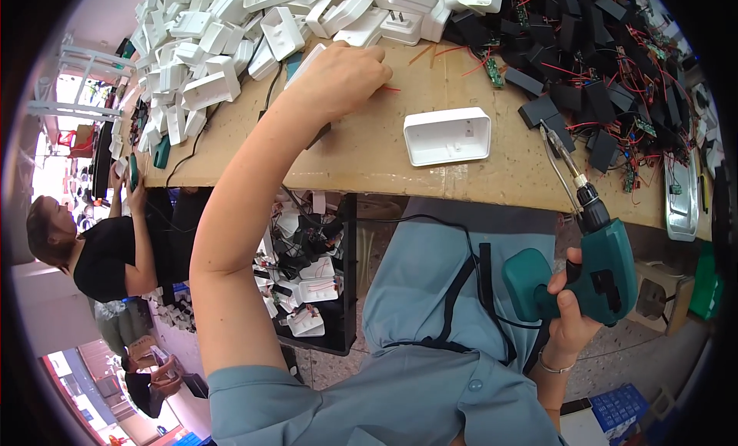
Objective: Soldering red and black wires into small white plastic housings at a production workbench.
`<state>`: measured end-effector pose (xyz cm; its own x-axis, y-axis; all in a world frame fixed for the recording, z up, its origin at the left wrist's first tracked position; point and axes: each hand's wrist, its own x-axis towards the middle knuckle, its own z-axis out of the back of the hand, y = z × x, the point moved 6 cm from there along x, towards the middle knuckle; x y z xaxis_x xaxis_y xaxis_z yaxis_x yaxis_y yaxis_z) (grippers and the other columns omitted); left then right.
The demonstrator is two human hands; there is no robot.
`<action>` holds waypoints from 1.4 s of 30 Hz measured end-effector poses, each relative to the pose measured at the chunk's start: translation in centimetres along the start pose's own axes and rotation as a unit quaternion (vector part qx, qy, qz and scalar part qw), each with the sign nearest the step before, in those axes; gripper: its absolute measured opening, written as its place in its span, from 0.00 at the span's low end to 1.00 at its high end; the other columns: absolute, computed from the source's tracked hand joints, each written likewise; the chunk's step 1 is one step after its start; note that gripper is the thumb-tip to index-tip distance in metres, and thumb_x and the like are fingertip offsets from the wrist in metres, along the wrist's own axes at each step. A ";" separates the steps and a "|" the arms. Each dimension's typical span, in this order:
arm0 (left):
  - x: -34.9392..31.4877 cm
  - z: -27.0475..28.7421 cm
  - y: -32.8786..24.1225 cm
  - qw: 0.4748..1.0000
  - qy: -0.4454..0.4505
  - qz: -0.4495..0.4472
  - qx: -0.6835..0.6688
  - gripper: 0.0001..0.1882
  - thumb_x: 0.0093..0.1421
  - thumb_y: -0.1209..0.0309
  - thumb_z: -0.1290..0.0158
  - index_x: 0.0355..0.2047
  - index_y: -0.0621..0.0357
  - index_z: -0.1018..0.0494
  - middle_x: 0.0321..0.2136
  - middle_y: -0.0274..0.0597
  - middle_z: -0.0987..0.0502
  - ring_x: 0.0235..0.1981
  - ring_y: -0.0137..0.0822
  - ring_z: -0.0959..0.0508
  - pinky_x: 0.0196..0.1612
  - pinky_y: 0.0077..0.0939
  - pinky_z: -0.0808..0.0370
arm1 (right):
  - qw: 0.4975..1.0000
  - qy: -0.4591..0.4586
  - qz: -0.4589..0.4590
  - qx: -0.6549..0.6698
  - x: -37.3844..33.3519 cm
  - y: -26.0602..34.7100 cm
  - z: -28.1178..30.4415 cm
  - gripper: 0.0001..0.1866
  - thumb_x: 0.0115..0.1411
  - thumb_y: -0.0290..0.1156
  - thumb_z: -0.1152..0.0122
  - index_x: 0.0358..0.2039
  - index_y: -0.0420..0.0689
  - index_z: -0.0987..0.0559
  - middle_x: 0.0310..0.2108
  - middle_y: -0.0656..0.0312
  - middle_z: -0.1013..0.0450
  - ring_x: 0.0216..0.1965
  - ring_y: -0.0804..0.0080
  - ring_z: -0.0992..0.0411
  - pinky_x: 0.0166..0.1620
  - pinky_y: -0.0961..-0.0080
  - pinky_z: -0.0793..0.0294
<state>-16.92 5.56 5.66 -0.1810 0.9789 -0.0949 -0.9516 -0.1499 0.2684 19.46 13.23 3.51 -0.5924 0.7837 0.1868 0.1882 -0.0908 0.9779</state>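
Note:
My right hand (571, 311) is wrapped round the handle of a green soldering gun (615, 269). A thin wire feed tube runs along its metal tip, which points at the black boxes at the table's right. Across the table reaches my left arm; my left hand (334, 81) is closed low over the tabletop, its fingertips mostly hidden. Beside it lies a white plastic casing (306, 66), partly covered by the hand, and a short red wire (392, 89) shows by the fingers. An open white casing (447, 137) stands between my hands, its hollow side facing me.
White casings (207, 35) are heaped at the far left. Black boxes (596, 100) with red wires and green circuit boards pile up at the right, near a metal tray (681, 196). A black cord (469, 250) hangs across my lap. Another person (111, 250) works at the left.

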 end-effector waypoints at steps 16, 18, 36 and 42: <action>-6.7 2.7 0.9 0.658 -0.324 0.136 -0.666 0.07 0.57 0.77 0.48 0.36 0.63 0.25 0.24 0.31 0.27 0.25 0.20 0.29 0.29 0.14 0.33 | 0.955 0.077 -0.073 0.278 3.0 -1.5 -3.6 0.36 0.55 0.35 0.39 0.60 0.40 0.45 0.56 0.47 0.40 0.33 0.76 0.33 0.32 0.79 0.31; -7.9 2.8 0.1 0.647 -0.331 0.152 -0.670 0.06 0.57 0.77 0.48 0.35 0.64 0.25 0.24 0.29 0.27 0.24 0.19 0.31 0.28 0.12 0.34 | 0.943 0.096 -0.093 0.304 3.5 -2.0 -4.8 0.36 0.57 0.35 0.40 0.61 0.42 0.47 0.58 0.47 0.43 0.35 0.76 0.33 0.33 0.79 0.31; -6.3 4.2 -9.4 0.778 -0.210 -0.065 -0.589 0.05 0.51 0.79 0.46 0.29 0.64 0.24 0.21 0.39 0.26 0.21 0.32 0.28 0.24 0.24 0.33 | 0.885 0.221 -0.185 0.366 4.7 -2.4 -12.2 0.38 0.57 0.39 0.42 0.62 0.40 0.49 0.58 0.38 0.45 0.53 0.56 0.33 0.44 0.71 0.24; -7.0 4.0 -9.2 0.784 -0.248 -0.043 -0.568 0.05 0.49 0.79 0.45 0.29 0.62 0.24 0.20 0.39 0.26 0.21 0.33 0.26 0.24 0.24 0.32 | 0.884 0.214 -0.191 0.368 4.3 -3.0 -12.1 0.36 0.59 0.39 0.44 0.61 0.40 0.47 0.57 0.40 0.43 0.56 0.54 0.37 0.49 0.68 0.27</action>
<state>-5.89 0.62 7.65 -0.2531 0.8835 0.3941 -0.6139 0.1682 -0.7713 6.84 9.45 2.48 -0.9359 0.3512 0.0279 0.2749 0.6785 0.6812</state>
